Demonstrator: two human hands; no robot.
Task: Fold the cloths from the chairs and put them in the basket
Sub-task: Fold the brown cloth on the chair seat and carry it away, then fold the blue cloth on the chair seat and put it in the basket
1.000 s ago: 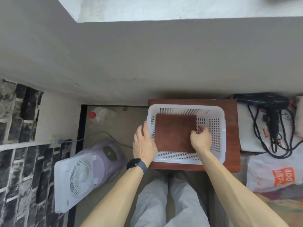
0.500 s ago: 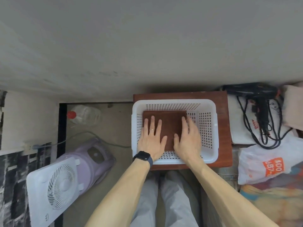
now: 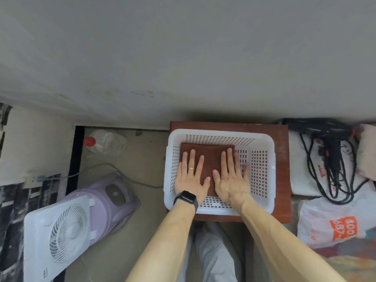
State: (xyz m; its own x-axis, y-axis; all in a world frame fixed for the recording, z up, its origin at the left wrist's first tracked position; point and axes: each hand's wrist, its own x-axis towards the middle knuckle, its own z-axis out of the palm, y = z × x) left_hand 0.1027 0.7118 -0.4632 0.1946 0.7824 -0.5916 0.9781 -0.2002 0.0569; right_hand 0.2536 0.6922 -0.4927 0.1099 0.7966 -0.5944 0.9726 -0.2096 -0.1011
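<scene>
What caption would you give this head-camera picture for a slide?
A left hand and right hand press a folded brown cloth flat in a white basket on a wooden table.

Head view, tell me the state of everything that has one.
Cloth, folded, flat in the basket.
Basket, upright on the table, holding one cloth.
Left hand, open, flat on the cloth.
Right hand, open, flat on the cloth.
Bottle, capped, on the floor.
Dryer, lying down, cord loose.

grey wall (image 3: 183,58), bare concrete floor (image 3: 142,159), small wooden table (image 3: 281,159).
</scene>
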